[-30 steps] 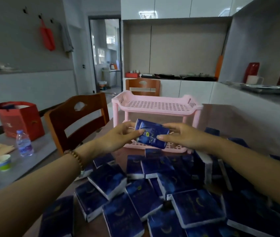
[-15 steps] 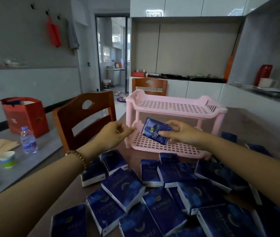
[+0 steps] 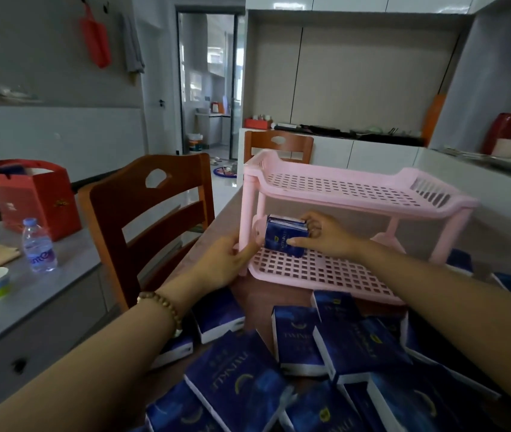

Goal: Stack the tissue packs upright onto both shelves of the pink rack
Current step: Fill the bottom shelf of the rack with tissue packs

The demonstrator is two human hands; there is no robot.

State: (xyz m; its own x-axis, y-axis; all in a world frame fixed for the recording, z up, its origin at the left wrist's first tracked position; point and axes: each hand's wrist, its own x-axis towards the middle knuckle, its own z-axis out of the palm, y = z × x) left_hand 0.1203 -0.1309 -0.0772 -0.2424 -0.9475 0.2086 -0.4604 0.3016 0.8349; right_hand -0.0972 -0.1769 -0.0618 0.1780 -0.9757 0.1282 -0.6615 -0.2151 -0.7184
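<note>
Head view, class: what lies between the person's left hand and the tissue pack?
In the head view, the pink rack's front left post stands between the left hand, which holds it, and the tissue pack gripped by the right hand.

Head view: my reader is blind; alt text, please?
The right hand stands a blue tissue pack upright at the left end of the pink rack, on its lower shelf, while the left hand grips its corner post. Loose packs lie heaped on the table.
</note>
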